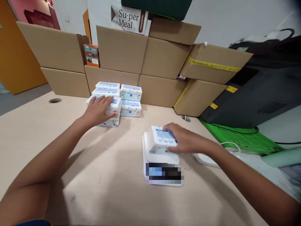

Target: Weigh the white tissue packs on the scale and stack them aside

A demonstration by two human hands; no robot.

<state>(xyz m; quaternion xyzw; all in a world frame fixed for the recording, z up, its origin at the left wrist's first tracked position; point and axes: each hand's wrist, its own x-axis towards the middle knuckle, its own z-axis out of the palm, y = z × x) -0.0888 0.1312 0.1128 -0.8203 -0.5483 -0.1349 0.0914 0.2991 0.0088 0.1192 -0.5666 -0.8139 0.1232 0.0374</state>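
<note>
On the table, a white digital scale (145, 157) has a white-and-blue tissue pack (160, 141) over its platform. My right hand (183, 138) grips that pack from its right side, thumb at the near edge and fingers at the far edge. Whether the pack rests fully on the platform I cannot tell. Further left, my left hand (100, 110) lies with spread fingers over the front pack (113, 121) of a group of similar packs, its thumb at the near face. Two stacked packs (131, 109) stand just right of it. The scale's display is pixelated.
Cardboard boxes (117, 50) line the table's back edge, with a small orange box (92, 56) among them. A power strip (207, 159) and a thin cable lie right of the scale. Beyond are a green crate (225, 138) and a big dark machine (263, 91).
</note>
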